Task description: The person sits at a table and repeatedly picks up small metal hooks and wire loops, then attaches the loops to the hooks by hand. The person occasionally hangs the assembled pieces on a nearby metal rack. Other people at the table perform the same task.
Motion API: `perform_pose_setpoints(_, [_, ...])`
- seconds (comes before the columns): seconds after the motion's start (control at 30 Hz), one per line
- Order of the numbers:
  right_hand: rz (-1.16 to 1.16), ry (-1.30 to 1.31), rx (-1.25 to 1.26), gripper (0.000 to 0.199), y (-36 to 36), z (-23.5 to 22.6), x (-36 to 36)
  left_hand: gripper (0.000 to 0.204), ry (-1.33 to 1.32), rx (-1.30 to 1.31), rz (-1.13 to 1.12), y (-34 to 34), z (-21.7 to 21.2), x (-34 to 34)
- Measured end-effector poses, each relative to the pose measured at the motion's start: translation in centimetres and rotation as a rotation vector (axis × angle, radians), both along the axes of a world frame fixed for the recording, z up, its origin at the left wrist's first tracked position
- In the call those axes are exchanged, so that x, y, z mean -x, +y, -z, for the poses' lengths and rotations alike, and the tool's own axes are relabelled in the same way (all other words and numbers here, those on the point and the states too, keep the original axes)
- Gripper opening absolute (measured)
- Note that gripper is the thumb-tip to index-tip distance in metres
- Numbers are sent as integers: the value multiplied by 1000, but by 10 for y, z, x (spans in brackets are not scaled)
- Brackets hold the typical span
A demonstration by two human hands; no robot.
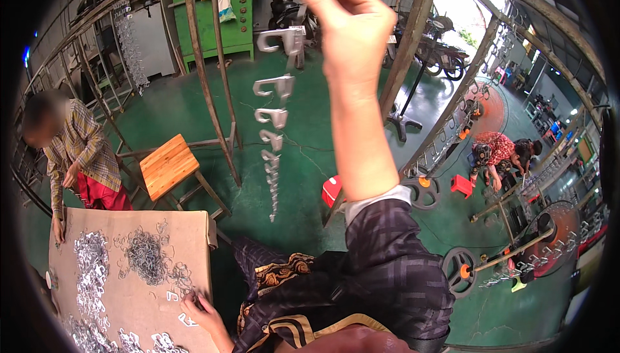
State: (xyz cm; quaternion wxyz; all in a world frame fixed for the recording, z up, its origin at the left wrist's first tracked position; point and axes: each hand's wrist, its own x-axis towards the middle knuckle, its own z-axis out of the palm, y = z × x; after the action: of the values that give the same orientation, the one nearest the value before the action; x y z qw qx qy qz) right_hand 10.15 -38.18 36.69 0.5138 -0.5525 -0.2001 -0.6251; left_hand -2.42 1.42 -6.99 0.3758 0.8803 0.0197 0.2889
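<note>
High in front of me, my right hand (355,24) pinches the top of a hanging string of silver metal hook-shaped parts (273,117). The string dangles free over the floor, its lower pieces looking small with distance. Down at the left, my left hand (205,315) is at the cardboard-topped table (223,233), fingers curled together beside a heap of thin bent wire hooks (147,256). Whatever the left fingertips hold is too small to make out. A pair of loose silver parts (187,319) lies against that hand. More silver parts (92,269) form a long pile farther left.
A person in a checked shirt (97,133) stands at the table's far left. Beyond are a wooden stool (169,166), metal frame posts (205,75) and a green cabinet (226,20). On the right are a red stool (462,186), round fan bases (460,270) and crouching people (494,153).
</note>
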Motion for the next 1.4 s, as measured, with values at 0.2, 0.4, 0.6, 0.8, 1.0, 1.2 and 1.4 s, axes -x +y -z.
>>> perform_pose_setpoints(0.2, [216,24,-45,17,-72,-14,27,17,-17,69,13,2,9,-1])
perform_pose_setpoints(0.4, [405,65,-80,24,-139,-20,50,16,-23,-16,-1,9,13,0])
perform_pose_setpoints(0.6, [526,81,-192,31,-200,-38,78,16,5,-63,3,7,10,-1])
perform_pose_setpoints(0.8, [654,113,-305,31,-246,-65,94,16,22,-65,-19,11,16,-1])
perform_pose_setpoints(1.0, [727,205,-396,32,-284,-112,104,18,47,-50,-23,9,14,-1])
perform_pose_setpoints(1.2, [820,288,-386,34,-340,-156,119,16,59,-32,-5,5,10,-1])
perform_pose_setpoints(1.4, [832,411,-350,32,-374,-177,121,15,55,-47,-5,8,16,-3])
